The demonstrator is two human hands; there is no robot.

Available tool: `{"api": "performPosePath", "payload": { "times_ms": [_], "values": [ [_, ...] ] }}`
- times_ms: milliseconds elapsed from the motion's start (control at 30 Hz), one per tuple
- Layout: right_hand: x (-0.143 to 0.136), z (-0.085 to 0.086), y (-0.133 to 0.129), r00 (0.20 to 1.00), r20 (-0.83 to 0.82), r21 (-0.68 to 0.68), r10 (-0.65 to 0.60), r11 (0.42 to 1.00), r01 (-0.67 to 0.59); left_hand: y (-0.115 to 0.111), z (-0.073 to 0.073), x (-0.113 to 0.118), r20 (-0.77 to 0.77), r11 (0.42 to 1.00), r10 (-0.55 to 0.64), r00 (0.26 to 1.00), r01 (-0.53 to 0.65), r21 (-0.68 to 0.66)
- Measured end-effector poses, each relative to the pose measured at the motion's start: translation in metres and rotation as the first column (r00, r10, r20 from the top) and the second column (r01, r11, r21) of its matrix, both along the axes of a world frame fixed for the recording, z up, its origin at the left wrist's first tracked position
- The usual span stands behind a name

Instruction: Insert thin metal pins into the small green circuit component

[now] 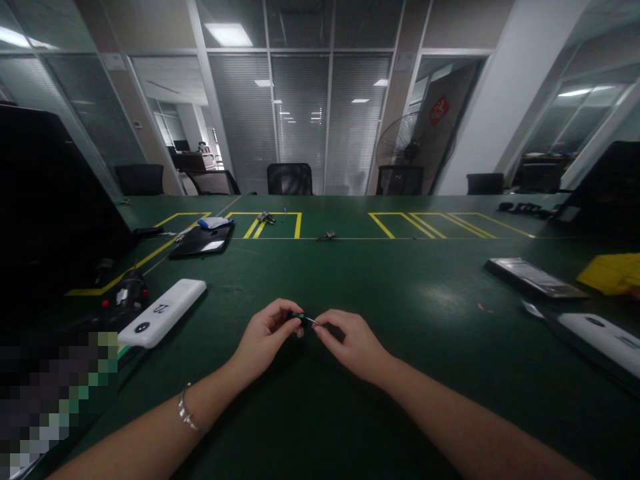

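Note:
Above the green table mat (300,273), my left hand (267,337) pinches a small dark part with a bit of green (299,316) between thumb and fingers. Its exact kind is too small to make out. My right hand (356,343) faces it from the other side, thumb and forefinger closed on a thin silvery rod (311,321). The rod's left end meets the dark part or lies right beside it; I cannot tell which. Fingers of both hands hide much of the two pieces.
To the left are a white device marked 22 (163,313), a flat black tablet-like item (203,241) and a dark monitor (45,207). Small metal pieces (267,218) and another metal piece (327,235) lie farther back. At right are a flat grey device (537,278) and a white device (600,340).

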State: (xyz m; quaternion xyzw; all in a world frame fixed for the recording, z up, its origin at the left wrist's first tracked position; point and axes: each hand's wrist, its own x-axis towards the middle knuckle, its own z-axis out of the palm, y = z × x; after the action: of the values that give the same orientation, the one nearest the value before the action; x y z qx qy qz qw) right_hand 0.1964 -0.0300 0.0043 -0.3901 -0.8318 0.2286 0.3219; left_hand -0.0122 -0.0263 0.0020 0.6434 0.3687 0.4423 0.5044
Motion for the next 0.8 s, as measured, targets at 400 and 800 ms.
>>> {"api": "performPosePath", "payload": {
  "times_ms": [400, 800],
  "values": [
    [0.0000, -0.0008, 0.0009, 1.000, -0.004, -0.001, -0.004, 1.000, 0.004, 0.0008, 0.0006, 0.0001, 0.030, 0.999, 0.026, 0.999, -0.025, -0.037],
    [0.0004, 0.0052, -0.0020, 1.000, -0.015, -0.033, 0.012, 0.999, -0.012, 0.0005, 0.0033, 0.0017, 0.096, 0.989, 0.067, 0.993, -0.054, -0.136]
  ]
}}
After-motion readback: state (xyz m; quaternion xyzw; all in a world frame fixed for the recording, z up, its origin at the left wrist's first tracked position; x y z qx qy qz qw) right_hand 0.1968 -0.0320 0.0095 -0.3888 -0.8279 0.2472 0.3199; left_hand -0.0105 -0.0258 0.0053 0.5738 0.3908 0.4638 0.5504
